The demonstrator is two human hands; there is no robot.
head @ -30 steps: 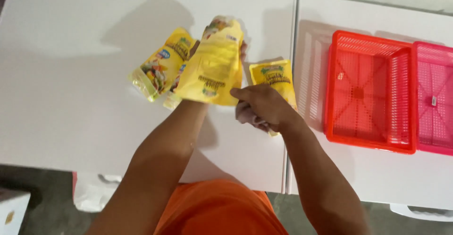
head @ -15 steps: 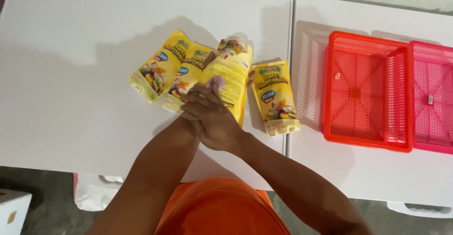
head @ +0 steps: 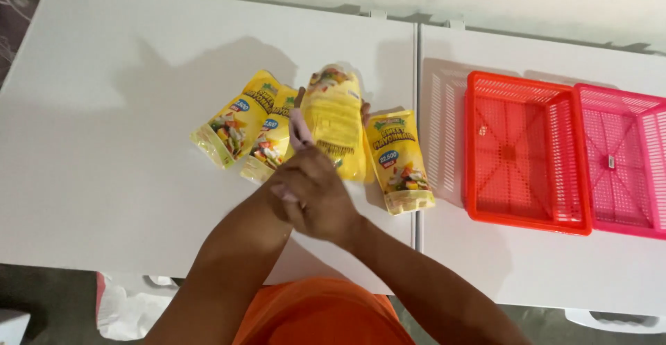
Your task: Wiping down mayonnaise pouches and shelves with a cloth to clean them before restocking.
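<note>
Four yellow pouches lie in a loose row near the middle of the white bench (head: pixel 104 144). The leftmost pouch (head: pixel 232 122) slants with its picture of mixed vegetables toward the lower left; a second pouch (head: pixel 272 140) lies partly under its edge. The raised pouch (head: pixel 334 119) shows its plain yellow back with small print and a coloured strip at the top. The right pouch (head: pixel 397 159) lies flat, face up, with a green banner, a blue round label and a vegetable picture. To the right, on the adjoining bench, a red basket (head: pixel 524 152) touches a pink basket (head: pixel 621 158). Both forearms meet over the bench's near edge. The right hand (head: pixel 319 196) covers the left hand (head: pixel 300 133), whose fingers pinch the raised pouch's lower left edge; the right hand's grip cannot be made out.
</note>
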